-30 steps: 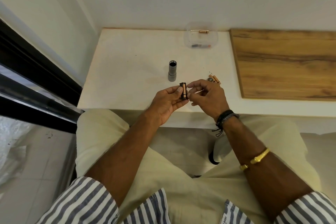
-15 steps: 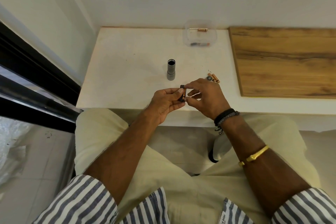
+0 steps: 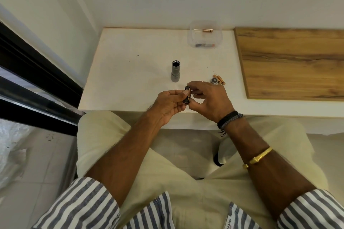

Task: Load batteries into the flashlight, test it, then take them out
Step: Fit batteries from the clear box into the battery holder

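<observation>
Head view, sole view supplied. Noted above the near edge of the white table [image 3: 130, 72]: battery carrier [image 3: 186, 97], held upright in the left hand [image 3: 168, 105], fingers and thumb curled round it, presumably to steady it with the open side facing right. Right hand [image 3: 210, 98] set against that side, forefinger at the carrier's top end, thumb at its lower end, pinching; remaining fingers loosely curled. Copper-coloured cell [image 3: 189, 93] showing in the carrier. Judged as seating a cell, loading stage; removal cannot be ruled out. Flashlight body [image 3: 175, 71] standing apart behind the hands, open end up, apparently parked ready to receive the carrier. Tail cap [image 3: 214, 80] and loose batteries [image 3: 220, 80] lying together just beyond the right hand, within reach. Clear container [image 3: 205, 37] at the far edge, holding further cells. Wooden board [image 3: 292, 61] alongside on the right.
</observation>
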Motion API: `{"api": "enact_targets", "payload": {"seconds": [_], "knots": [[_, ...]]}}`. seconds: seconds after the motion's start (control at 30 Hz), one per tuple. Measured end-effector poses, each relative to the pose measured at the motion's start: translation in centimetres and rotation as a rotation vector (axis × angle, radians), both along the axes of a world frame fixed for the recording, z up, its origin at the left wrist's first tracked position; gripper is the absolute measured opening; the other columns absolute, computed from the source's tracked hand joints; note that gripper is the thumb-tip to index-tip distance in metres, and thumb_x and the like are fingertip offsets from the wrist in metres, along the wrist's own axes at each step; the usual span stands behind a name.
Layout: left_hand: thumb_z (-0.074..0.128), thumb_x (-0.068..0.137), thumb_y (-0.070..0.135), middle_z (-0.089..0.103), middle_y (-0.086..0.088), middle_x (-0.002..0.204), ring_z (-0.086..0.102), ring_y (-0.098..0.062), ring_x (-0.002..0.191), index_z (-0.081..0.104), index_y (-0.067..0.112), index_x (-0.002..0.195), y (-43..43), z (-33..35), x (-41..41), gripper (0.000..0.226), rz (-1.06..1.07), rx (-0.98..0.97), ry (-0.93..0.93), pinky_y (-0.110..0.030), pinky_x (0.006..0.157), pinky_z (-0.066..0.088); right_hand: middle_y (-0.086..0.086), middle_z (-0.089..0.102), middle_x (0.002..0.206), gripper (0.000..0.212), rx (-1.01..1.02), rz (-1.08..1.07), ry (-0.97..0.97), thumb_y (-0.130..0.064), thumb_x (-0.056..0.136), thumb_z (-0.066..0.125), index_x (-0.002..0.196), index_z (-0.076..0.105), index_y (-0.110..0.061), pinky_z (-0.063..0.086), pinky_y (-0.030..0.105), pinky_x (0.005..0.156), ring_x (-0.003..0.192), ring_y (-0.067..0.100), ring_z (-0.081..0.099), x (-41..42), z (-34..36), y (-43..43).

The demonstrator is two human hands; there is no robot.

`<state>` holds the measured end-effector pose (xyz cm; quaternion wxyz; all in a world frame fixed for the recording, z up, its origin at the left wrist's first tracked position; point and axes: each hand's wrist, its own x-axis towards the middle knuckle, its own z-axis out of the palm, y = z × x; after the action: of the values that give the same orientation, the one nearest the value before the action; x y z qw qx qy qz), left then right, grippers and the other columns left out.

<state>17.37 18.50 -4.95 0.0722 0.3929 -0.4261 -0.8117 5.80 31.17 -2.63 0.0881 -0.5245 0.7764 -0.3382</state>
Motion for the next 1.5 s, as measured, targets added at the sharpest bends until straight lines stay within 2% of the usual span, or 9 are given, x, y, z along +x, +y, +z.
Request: {"api": "enact_targets", "payload": {"seconds": [0.07,0.2,0.43,0.57,0.7,0.83,0.97,1.1,1.5], "knots": [[0.075,0.086,0.018,0.074,-0.01,0.081,0.071,-0.016,0.066,0.071,0.0,0.105,0.1,0.1,-0.1,0.026,0.009,0.011,0.007,-0.025,0.061,0.057,0.005,0.077,0.102,0.036,-0.012,0.006,-0.025,-0.022,0.083,0.076,0.117,0.072,-0.012,0.046,-0.004,0.074,0.085,0.006,0.069,-0.2,0.1,0.1],[0.073,0.089,0.017,0.075,-0.012,0.087,0.072,-0.018,0.071,0.07,0.0,0.107,0.0,0.2,0.0,0.025,0.017,0.031,0.027,-0.025,0.061,0.057,0.002,0.079,0.098,0.026,-0.075,0.036,-0.006,-0.01,0.08,0.073,0.106,0.079,-0.013,0.059,0.018,0.079,0.082,0.009,0.071,-0.5,0.7,0.4],[0.07,0.092,0.017,0.078,-0.01,0.09,0.075,-0.02,0.08,0.073,0.006,0.102,0.2,-0.4,0.0,0.016,0.079,0.03,0.054,-0.027,0.069,0.06,0.007,0.078,0.108,0.023,-0.093,0.032,-0.039,-0.011,0.084,0.076,0.107,0.079,-0.012,0.054,0.01,0.082,0.09,0.009,0.07,0.2,0.2,0.2],[0.07,0.092,0.016,0.077,-0.013,0.097,0.075,-0.024,0.086,0.072,0.005,0.104,0.3,-0.4,-0.2,0.017,0.116,0.008,0.068,-0.029,0.073,0.061,0.003,0.079,0.1,0.019,-0.076,-0.103,-0.22,-0.013,0.085,0.08,0.104,0.08,-0.012,0.061,0.026,0.084,0.087,0.012,0.074,0.2,-0.3,0.1],[0.07,0.092,0.015,0.074,-0.019,0.109,0.073,-0.03,0.099,0.068,-0.001,0.116,0.5,-0.6,-0.5,0.029,0.181,-0.01,0.069,-0.032,0.078,0.061,-0.013,0.073,0.076,0.01,-0.067,-0.267,-0.304,-0.015,0.084,0.08,0.094,0.081,-0.017,0.056,0.01,0.072,0.068,-0.003,0.069,-0.4,-0.8,-0.1],[0.068,0.093,0.011,0.071,-0.023,0.112,0.073,-0.031,0.099,0.062,-0.005,0.121,0.5,-0.8,-1.1,0.033,0.232,0.065,0.087,-0.036,0.083,0.061,-0.022,0.07,0.072,0.011,-0.114,-0.469,-0.38,-0.014,0.079,0.082,0.087,0.081,-0.021,0.049,0.001,0.07,0.069,-0.008,0.068,-2.0,-1.3,0.1],[0.064,0.095,0.008,0.073,-0.021,0.106,0.073,-0.032,0.099,0.062,-0.006,0.119,0.4,-1.2,-1.4,0.027,0.215,0.166,0.15,-0.035,0.083,0.061,-0.008,0.078,0.082,0.014,-0.193,-0.662,-0.531,-0.013,0.077,0.083,0.086,0.08,-0.023,0.063,0.03,0.076,0.08,0.007,0.075,-4.7,-1.7,0.9],[0.062,0.096,0.006,0.074,-0.02,0.105,0.073,-0.032,0.101,0.061,-0.006,0.12,0.3,-1.3,-1.9,0.027,0.182,0.198,0.195,-0.035,0.084,0.06,-0.014,0.074,0.074,0.013,-0.202,-0.808,-0.456,-0.018,0.076,0.08,0.083,0.08,-0.029,0.064,0.038,0.072,0.073,0.012,0.073,-7.1,-2.5,1.4],[0.051,0.102,0.006,0.073,-0.019,0.111,0.073,-0.03,0.103,0.06,0.0,0.12,0.6,-1.0,-3.2,0.021,0.156,0.241,0.214,-0.034,0.085,0.06,-0.005,0.075,0.082,0.011,-0.035,-0.921,-0.445,-0.023,0.082,0.08,0.093,0.082,-0.021,0.047,0.017,0.061,0.073,0.008,0.064,-9.0,-5.6,1.0]]}}
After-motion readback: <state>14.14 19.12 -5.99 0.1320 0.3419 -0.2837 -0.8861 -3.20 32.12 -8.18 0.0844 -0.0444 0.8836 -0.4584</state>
